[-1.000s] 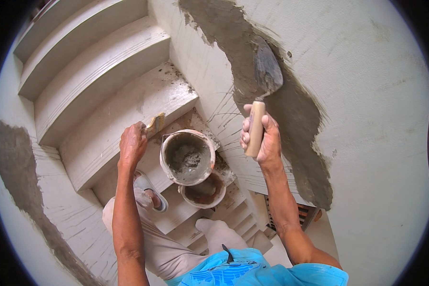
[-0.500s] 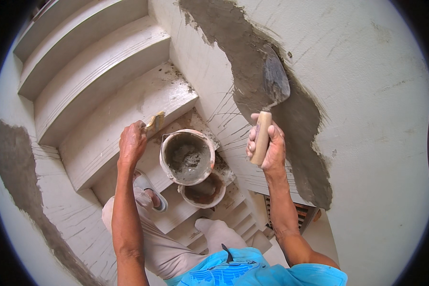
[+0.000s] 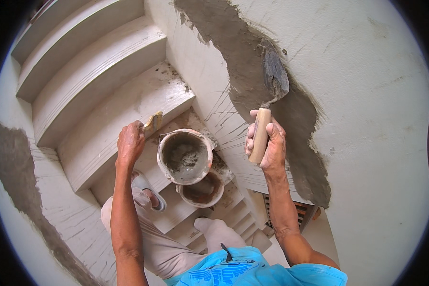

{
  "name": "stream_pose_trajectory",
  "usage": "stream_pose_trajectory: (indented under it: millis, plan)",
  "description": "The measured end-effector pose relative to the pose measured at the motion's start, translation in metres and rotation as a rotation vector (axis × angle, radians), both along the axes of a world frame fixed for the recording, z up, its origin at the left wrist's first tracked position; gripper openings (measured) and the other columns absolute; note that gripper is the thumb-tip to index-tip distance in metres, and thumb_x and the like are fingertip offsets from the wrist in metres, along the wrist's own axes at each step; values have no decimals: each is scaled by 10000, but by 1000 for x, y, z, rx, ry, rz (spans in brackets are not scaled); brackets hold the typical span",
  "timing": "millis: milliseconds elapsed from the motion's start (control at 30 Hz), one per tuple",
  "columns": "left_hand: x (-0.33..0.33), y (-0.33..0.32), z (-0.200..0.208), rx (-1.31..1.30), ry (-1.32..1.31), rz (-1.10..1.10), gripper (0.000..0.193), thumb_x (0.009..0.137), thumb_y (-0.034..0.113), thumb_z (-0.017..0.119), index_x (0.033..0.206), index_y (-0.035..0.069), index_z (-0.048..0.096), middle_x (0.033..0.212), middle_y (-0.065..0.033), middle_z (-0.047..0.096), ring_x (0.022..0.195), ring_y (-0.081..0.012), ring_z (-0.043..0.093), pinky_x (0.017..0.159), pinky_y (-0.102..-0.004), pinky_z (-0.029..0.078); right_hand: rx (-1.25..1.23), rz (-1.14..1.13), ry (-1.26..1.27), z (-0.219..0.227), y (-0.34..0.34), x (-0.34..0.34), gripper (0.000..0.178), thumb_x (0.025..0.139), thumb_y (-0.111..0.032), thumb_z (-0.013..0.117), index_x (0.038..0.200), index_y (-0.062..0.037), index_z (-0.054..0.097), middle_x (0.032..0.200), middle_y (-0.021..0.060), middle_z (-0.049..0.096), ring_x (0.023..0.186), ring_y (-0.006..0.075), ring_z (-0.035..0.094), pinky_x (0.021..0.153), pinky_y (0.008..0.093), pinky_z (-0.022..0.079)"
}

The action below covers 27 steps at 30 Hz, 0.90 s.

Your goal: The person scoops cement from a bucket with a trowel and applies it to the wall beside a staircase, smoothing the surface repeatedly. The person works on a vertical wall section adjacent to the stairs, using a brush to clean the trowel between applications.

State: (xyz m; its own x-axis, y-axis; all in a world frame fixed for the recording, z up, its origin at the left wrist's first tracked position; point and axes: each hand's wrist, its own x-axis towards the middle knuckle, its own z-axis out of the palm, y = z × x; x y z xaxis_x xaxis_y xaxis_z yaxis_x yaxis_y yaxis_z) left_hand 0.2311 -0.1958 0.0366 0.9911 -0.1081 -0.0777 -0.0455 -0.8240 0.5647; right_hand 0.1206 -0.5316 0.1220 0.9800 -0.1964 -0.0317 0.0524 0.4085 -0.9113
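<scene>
Head view: trowel [image 3: 275,77] near-vertical, tip uppermost

We cannot see most of the brush's [image 3: 154,121] handle, hidden in the left hand [image 3: 131,141]. The right hand [image 3: 270,143] covers part of the trowel's [image 3: 275,75] grip, and we cannot tell whether its blade touches the mortar [image 3: 302,136], itself cut off at the top edge. The upper bucket [image 3: 161,162] hides part of the lower one [image 3: 203,205]. We lose the shirt [image 3: 271,274] at the bottom edge.
</scene>
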Motion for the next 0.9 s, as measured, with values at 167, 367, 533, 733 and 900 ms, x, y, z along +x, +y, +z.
stream_pose_trajectory:
  millis: [167, 367, 533, 733, 900]
  plan:
    - [1, 0, -1, 8, -12, 6, 218, 921, 143, 534, 974, -13, 676, 962, -278, 679, 948, -476, 636, 831, -546, 483, 119, -39, -9, -2, 10, -23, 695, 903, -504, 692, 1276, 55, 515, 769, 114, 607, 569, 190, 622, 460, 331, 534]
    - [0, 3, -2, 14, -11, 6, 216, 913, 141, 538, 955, -24, 670, 956, -290, 672, 944, -484, 632, 831, -551, 477, 94, -33, 3, -5, 16, -39, 730, 882, -532, 709, 1269, 58, 522, 758, 117, 609, 564, 190, 623, 449, 330, 534]
    - [-1, 1, -6, -15, -14, -13, 215, 907, 126, 533, 966, -23, 677, 962, -291, 673, 947, -482, 636, 833, -549, 479, 35, 64, 0, -8, 15, -13, 722, 895, -523, 691, 1269, 72, 525, 761, 116, 613, 576, 182, 628, 449, 320, 537]
    - [-4, -1, -2, 1, 10, 8, 213, 900, 110, 532, 980, -13, 685, 970, -284, 681, 953, -474, 642, 842, -545, 484, 112, 103, -5, -20, -4, 22, 703, 897, -508, 695, 1277, 58, 526, 783, 101, 621, 586, 183, 633, 449, 322, 538]
    - [-1, 3, -6, 26, -3, -14, 208, 901, 113, 536, 983, -8, 684, 968, -281, 681, 947, -474, 640, 835, -547, 485, 230, 146, 16, -29, -19, 17, 727, 869, -515, 726, 1287, 43, 521, 785, 109, 628, 561, 190, 630, 444, 327, 542]
